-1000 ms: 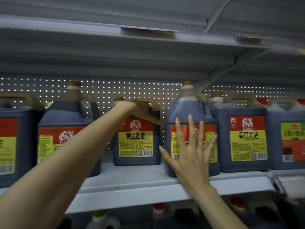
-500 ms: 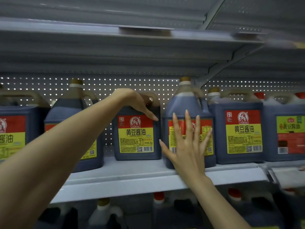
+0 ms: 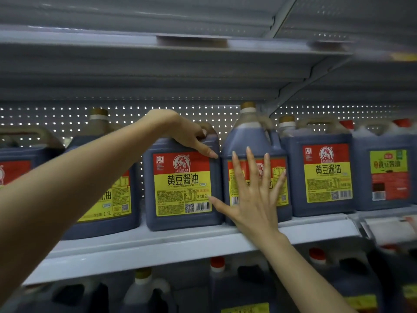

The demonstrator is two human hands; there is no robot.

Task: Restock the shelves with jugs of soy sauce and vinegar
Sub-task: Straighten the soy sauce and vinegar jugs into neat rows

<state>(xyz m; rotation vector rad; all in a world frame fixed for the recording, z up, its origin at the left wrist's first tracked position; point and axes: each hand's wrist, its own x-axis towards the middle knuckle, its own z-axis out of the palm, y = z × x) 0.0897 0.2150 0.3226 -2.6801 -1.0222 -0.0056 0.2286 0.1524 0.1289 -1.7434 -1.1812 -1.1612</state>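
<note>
Fingers spread wide, the right hand (image 3: 255, 199) is laid flat on the tall jug (image 3: 250, 136). Beyond, the handle of the square jug (image 3: 180, 177) is gripped by the left hand (image 3: 187, 134). Both are stood on the shelf (image 3: 158, 242), where either could be toppled if shoved unevenly.

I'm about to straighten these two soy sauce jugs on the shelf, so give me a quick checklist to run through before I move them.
1. Left hand on top of the square jug: ok; whether it grips the handle, cannot tell.
2. Right hand flat against the tall jug: ok, fingers spread.
3. Square jug's label facing out: ok.
4. Tall jug's label facing out: cannot tell, the hand covers most of it.
5. Both bases behind the shelf front edge: ok.
6. Tall jug's cap below the upper shelf: ok.
</note>
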